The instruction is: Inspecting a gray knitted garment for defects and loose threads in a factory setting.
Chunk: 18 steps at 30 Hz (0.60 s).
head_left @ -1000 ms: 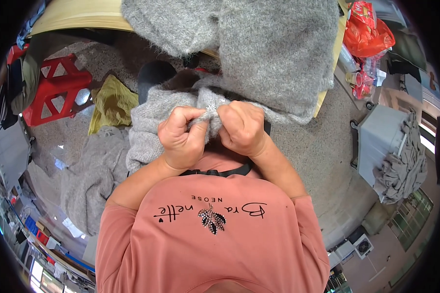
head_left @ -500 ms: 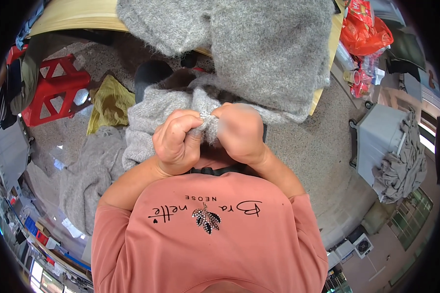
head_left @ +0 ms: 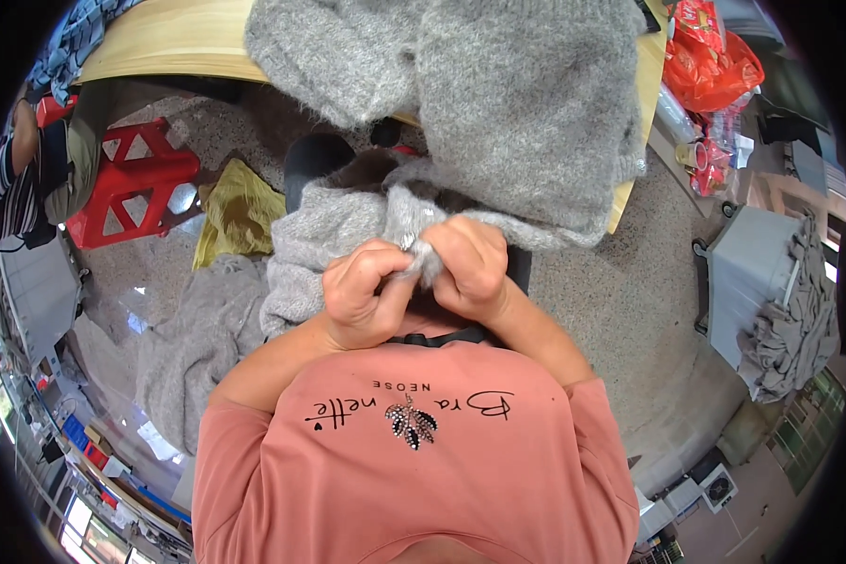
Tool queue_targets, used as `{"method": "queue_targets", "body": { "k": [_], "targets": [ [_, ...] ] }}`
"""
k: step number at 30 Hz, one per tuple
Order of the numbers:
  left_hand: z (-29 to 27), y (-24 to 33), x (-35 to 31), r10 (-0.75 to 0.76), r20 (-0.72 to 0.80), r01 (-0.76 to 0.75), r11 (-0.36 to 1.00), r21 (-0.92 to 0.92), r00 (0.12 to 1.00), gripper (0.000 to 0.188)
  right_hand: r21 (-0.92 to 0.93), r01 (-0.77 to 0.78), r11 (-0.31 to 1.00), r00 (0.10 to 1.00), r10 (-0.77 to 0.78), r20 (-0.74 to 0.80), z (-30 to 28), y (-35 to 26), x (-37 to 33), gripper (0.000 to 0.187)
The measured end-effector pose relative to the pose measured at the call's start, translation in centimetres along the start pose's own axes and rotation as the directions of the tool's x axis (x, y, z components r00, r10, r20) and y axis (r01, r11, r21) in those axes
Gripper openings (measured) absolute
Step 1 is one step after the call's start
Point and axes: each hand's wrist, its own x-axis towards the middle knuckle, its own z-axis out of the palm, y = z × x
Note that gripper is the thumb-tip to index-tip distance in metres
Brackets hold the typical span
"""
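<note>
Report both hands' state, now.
Left hand: closed, pinching the grey knit.
Right hand: closed, pinching the same knit, close beside the left.

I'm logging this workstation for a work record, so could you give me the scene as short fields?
Left grip: closed, pinching light grey knit fabric
Right grip: closed on the same fabric, close beside the left
Worker: wears a pink shirt
Ahead: darker grey knit on a wooden table
Left side: red stool, crumpled yellow bag, more grey knit
Right side: red plastic bag; wheeled bin with grey cloth
Unclear: exact hold, partly hidden by the hands
</note>
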Motion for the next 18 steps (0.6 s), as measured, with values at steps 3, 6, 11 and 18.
{"method": "queue_targets", "body": {
  "k": [3, 6, 11, 18],
  "targets": [
    [-2.1, -0.8, 1.4, -0.337, 0.061, 0.331, 0.847, -0.415, 0.939, 0.012, 0.347, -0.048, 0.936, 0.980, -0.024, 0.200, -1.2, -1.2, -0.8, 0.022],
    [-2.6, -3.6, 3.6, -0.609, 0.094, 0.615, 0.768, -0.180, 0.787, 0.021, 0.560, -0.164, 0.812, 0.896, -0.115, 0.429, -1.1, -1.9, -1.2, 0.027],
    [3.3, -7.6, 3.8, -0.677, 0.575, 0.398, 0.736, 0.548, 0.460, 0.051, 0.513, -0.294, 0.806, 0.778, -0.110, 0.619, -1.0, -2.0, -1.0, 0.032],
    [-12.8, -3.0, 4.9, -0.755, 0.061, 0.699, 0.631, 0.337, 0.652, 0.021, 0.398, -0.290, 0.871, 0.913, 0.127, 0.387, -3.2, -1.4, -1.4, 0.028]
  ]
}}
